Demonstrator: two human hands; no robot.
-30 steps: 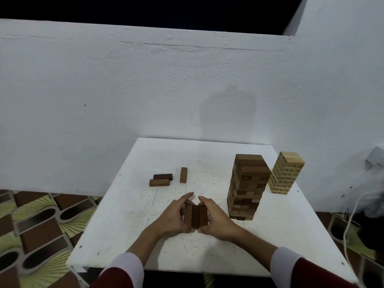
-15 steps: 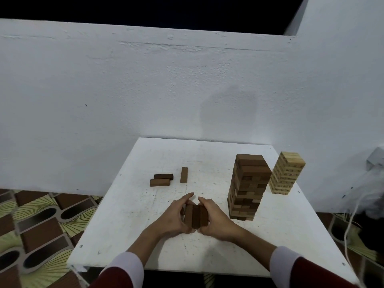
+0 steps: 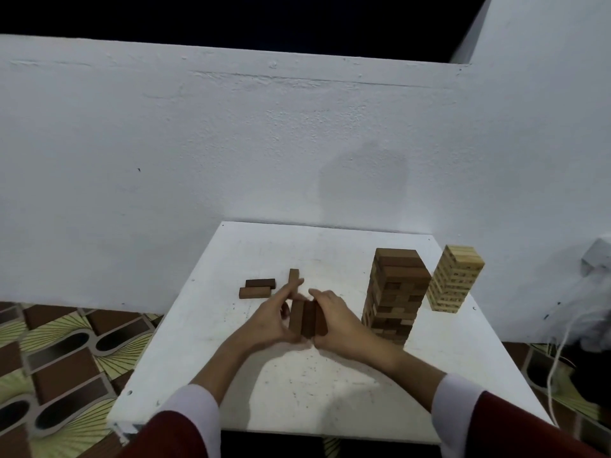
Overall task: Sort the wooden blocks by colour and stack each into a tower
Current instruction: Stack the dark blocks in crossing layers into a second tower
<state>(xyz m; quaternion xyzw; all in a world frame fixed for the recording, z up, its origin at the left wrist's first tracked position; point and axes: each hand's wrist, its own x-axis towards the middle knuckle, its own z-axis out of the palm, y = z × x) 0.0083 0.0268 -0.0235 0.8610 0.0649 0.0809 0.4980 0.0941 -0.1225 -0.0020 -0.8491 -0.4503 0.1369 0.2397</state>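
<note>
Both hands clamping three dark blocks point(image 3: 306, 317) side by side, left of the brown tower point(image 3: 395, 292): left hand point(image 3: 267, 320) and right hand point(image 3: 334, 320) pressing inward. Long axes pointing away. Tower nearer right hand. Three loose blocks point(image 3: 258, 288) further left on tabletop point(image 3: 297, 391).

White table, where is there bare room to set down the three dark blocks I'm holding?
Free: the far strip of the white table behind the loose brown blocks, and the near edge by the sleeves. Crowded: the right side, where the tall brown block tower stands close to the pale wooden tower.
</note>
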